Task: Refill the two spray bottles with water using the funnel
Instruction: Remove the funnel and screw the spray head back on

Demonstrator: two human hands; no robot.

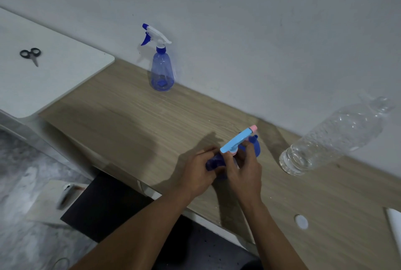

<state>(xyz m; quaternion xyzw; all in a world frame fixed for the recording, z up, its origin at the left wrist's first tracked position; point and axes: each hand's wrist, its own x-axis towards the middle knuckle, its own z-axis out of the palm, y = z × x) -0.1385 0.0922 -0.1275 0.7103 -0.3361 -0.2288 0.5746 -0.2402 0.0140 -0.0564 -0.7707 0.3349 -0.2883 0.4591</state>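
My left hand (198, 173) grips the dark blue body of a small spray bottle (213, 163) near the front of the wooden table (121, 117). My right hand (246, 171) pinches that bottle's light blue spray head (235, 140), which has a pink nozzle tip. A blue funnel (255, 142) sits just behind my right fingers, mostly hidden. A second spray bottle (161, 70), clear blue with a white and blue trigger head screwed on, stands upright by the wall. A large clear plastic water bottle (332, 137), uncapped, stands at the right with water in its bottom.
A white bottle cap (301, 222) lies on the table near the front right. Black scissors (30, 54) lie on a white surface (65, 74) at the left. A white object (395, 224) pokes in at the right edge. The wall runs along the table's far side.
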